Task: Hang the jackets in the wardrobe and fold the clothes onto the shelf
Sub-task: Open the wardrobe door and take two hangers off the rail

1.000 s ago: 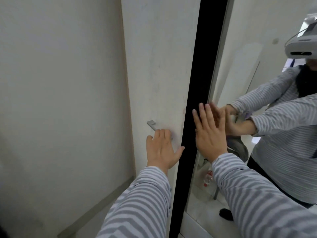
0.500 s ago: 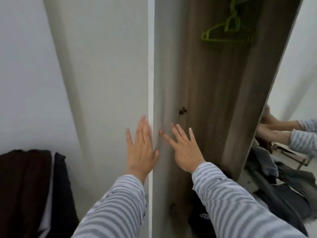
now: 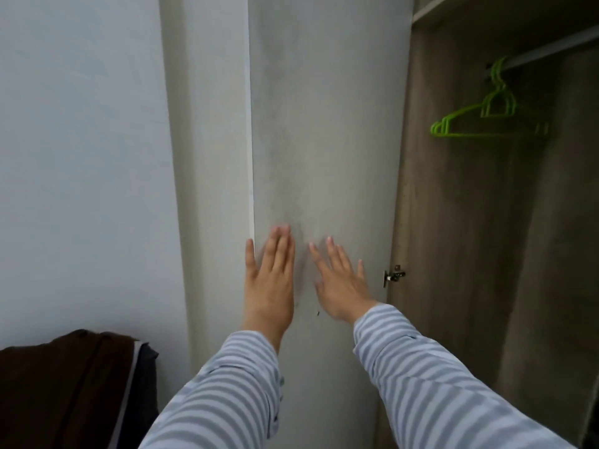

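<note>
The wardrobe stands open on the right, its wood-grain inside in view. Its grey-white door is swung wide to the left. My left hand lies flat at the door's free edge, fingers spread, holding nothing. My right hand presses flat on the door's inner face just beside it, also with nothing in it. A few bright green hangers hang from the metal rail at the upper right. Dark brown and grey clothes are piled at the lower left.
A pale wall fills the left side behind the door. A metal hinge joins the door to the wardrobe's side panel. A shelf edge shows at the wardrobe's top.
The door has swung further open to the left with both hands on it. The mirrored door seen before is out of view, and more of the wardrobe's inside and hangers shows.
</note>
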`<state>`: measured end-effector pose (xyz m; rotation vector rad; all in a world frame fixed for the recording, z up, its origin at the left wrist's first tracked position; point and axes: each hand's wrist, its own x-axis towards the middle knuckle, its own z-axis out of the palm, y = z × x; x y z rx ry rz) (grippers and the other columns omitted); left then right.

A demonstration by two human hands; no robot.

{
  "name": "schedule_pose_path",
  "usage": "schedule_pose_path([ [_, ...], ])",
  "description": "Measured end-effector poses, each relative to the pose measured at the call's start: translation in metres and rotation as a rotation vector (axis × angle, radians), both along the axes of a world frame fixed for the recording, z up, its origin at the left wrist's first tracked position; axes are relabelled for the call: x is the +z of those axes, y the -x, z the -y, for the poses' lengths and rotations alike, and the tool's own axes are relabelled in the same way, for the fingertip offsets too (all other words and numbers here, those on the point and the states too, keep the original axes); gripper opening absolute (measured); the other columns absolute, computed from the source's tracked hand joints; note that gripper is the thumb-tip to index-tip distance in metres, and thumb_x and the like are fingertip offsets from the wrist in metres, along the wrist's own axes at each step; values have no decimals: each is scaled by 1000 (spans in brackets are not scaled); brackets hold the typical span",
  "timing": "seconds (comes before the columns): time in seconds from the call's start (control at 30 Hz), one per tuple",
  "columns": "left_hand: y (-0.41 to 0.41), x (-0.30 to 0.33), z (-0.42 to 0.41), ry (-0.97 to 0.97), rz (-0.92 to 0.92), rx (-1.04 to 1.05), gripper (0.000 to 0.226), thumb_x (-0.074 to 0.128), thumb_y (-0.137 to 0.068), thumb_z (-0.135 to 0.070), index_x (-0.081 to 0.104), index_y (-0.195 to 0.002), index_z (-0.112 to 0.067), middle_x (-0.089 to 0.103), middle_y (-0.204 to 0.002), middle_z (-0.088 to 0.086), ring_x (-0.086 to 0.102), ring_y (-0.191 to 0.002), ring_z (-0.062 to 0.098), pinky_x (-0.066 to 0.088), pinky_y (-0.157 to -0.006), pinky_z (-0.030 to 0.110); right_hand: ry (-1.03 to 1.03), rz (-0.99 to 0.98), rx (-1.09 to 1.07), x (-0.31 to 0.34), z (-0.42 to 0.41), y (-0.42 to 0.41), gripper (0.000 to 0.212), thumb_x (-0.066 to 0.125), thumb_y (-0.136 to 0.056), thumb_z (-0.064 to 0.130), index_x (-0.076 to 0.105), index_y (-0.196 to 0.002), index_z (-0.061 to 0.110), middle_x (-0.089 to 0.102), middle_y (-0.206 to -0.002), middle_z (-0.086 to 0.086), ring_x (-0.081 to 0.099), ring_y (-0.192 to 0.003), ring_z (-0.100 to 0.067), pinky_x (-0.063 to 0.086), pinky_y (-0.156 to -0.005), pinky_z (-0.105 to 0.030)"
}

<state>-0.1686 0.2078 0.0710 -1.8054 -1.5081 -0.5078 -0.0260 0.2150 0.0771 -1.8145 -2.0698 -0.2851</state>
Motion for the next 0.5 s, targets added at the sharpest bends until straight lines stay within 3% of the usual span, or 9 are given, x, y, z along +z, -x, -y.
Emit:
schedule_pose_path([
  [0.17,-14,9,-64,-124,63,-133,85,66,-77,-33,27,-149,-9,14,-160,9,14,-148,25,-17,-112,57,-64,-42,-70,23,-57,-10,77,38,-98,42,-21,-147,36,-28,-156,0,-18,-147,-21,-1,-117,-56],
  [0.5,-38,29,-169,-210,110,-274,96,68,-69,-47,30,-148,-8,21,-158,9,13,-147,27,-2,-112,62,-154,13,-159,43,-145,-47,103,52,-82,64,-31,-139,44,-38,-152,-2,-25,-145,-25,-1,-115,-58],
])
